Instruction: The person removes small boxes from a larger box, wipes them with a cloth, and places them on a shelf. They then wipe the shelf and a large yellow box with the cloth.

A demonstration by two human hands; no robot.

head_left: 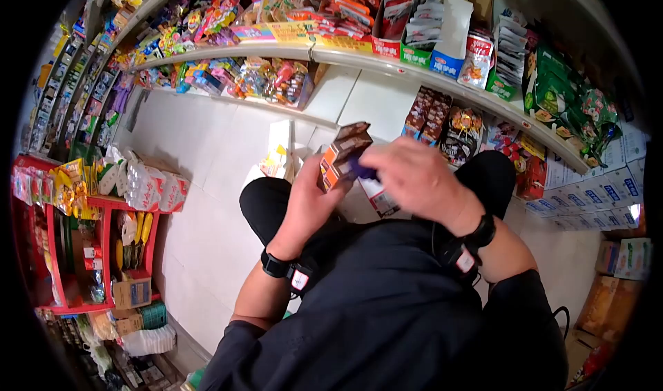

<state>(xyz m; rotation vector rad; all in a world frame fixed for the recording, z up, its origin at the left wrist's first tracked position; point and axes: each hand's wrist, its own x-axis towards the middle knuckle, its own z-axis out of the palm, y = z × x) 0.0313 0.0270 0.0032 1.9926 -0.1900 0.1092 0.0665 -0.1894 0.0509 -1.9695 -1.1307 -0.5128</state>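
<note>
My left hand (309,201) is closed around the side of a small orange and brown carton (334,174), held tilted in front of my knees. The carton's top looks open, with brown flaps or packs (352,139) at its upper end. Against the carton, my right hand (421,180) has its fingers closed on a dark purple thing (362,169), blurred and too small to name. Below the hands is part of a white carton with red and dark print (382,202), mostly hidden.
A curved shelf (331,54) of snack packs and display boxes runs ahead. Its lower level holds brown packs (427,115). An opened white carton (279,146) stands on the tiled floor. A red rack (107,253) is left; stacked blue-white cartons (590,201) are right.
</note>
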